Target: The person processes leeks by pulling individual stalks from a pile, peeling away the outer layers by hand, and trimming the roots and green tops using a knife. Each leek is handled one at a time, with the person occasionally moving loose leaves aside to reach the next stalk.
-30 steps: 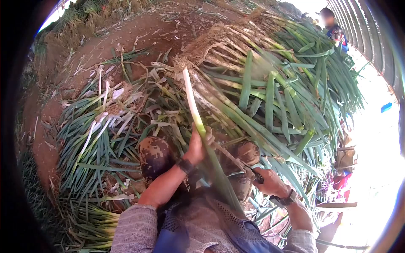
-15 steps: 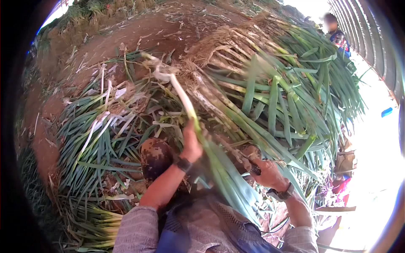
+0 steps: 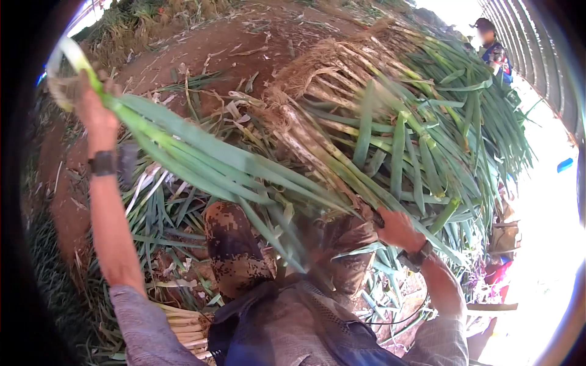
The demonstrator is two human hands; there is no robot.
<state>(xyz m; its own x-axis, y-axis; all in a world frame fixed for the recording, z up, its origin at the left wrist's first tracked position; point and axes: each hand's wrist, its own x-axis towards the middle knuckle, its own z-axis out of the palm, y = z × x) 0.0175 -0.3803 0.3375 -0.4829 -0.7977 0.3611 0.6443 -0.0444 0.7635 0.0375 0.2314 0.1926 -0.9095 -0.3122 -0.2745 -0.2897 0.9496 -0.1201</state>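
At the upper left, my left hand (image 3: 96, 107) is closed around the shank of a large green onion (image 3: 177, 149). Its white end points up and away, and the long green leaves trail down to the right across my legs. Low on the right, my right hand (image 3: 400, 230) is closed on a small dark object (image 3: 379, 218), mostly hidden by the fingers; its kind cannot be made out. This hand is beside the leaf tips and the front edge of a big heap of unpeeled green onions (image 3: 342, 91), whose brown roots face left.
Peeled green onions (image 3: 165, 195) lie in a pile on the left, partly behind the raised leaves. Another bunch (image 3: 186, 326) shows its pale stalks near my left sleeve. A person (image 3: 493, 53) is at the far right by the ribbed wall (image 3: 540, 61). Scraps litter the brown soil (image 3: 238, 58).
My left hand has swung up and far left, carrying the green onion from over my lap. My right hand has shifted slightly up and right, still holding the dark object.
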